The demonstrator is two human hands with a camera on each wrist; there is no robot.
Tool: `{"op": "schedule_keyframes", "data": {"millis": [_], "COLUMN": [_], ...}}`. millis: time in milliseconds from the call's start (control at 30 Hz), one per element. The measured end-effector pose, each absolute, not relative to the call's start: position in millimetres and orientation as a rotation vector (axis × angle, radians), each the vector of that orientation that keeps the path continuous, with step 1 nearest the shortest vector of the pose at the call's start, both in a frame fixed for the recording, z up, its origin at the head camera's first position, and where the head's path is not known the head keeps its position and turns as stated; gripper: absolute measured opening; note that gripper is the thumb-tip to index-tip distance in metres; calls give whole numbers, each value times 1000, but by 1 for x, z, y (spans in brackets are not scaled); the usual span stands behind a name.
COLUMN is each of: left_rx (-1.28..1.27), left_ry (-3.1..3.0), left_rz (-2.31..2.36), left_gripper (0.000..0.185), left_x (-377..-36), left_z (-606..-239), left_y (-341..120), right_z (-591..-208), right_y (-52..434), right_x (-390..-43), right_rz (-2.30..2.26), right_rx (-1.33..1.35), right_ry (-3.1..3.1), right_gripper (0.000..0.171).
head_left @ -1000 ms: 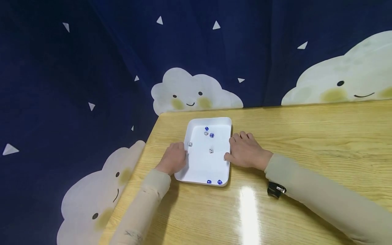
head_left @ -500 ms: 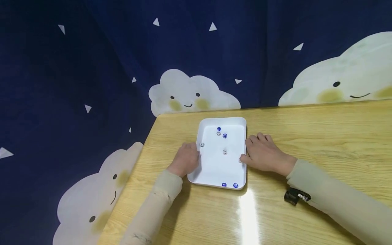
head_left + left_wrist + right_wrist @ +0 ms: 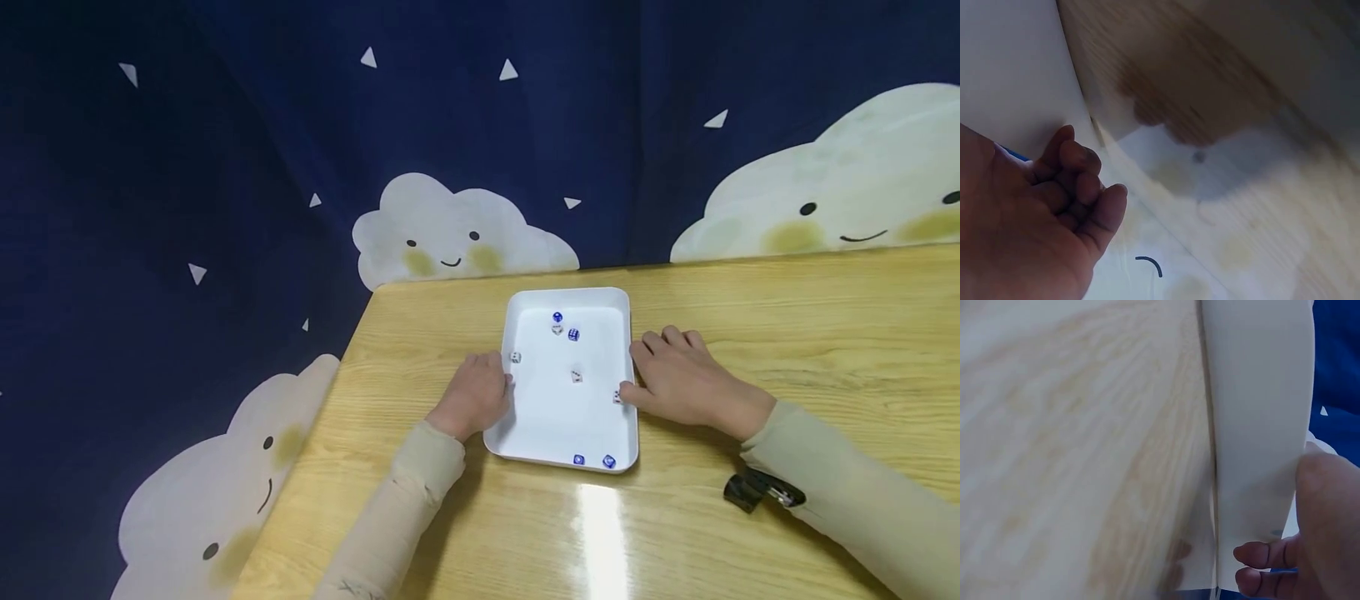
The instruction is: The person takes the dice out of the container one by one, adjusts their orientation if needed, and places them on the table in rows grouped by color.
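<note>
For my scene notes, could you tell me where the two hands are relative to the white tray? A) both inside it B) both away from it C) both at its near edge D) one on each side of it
D: the left hand is at the left wall of the tray and the right hand at its right wall.

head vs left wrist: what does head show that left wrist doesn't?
Head only: the inside of the white tray with its blue dice and white dice, the right hand at the tray's right edge, the cloud-print curtain and a black clip on the sleeve.
Left wrist only: the palm side of the left hand, fingers curled, close up and blurred.
Both: left hand, tray wall, wooden table.
</note>
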State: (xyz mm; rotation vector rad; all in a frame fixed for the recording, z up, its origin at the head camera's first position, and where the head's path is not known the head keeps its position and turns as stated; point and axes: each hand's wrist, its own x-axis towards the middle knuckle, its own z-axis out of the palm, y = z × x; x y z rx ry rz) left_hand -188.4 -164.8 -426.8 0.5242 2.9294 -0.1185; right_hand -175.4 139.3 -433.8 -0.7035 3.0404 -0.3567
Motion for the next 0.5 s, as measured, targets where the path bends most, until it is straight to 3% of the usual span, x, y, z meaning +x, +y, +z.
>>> {"op": "schedule_keyframes", "data": {"millis": [500], "left_rx": [573], "left_ry": [2840], "left_rz": [297], "left_gripper": [25], "left_x": [-198], "left_z": [-420], "left_y": [-176], "right_z": [-436], "right_y": [146], "right_x": [-173], "right_rz": [-474], "right_rx": [-646], "right_ry": [3020], "right_gripper": [47]}}
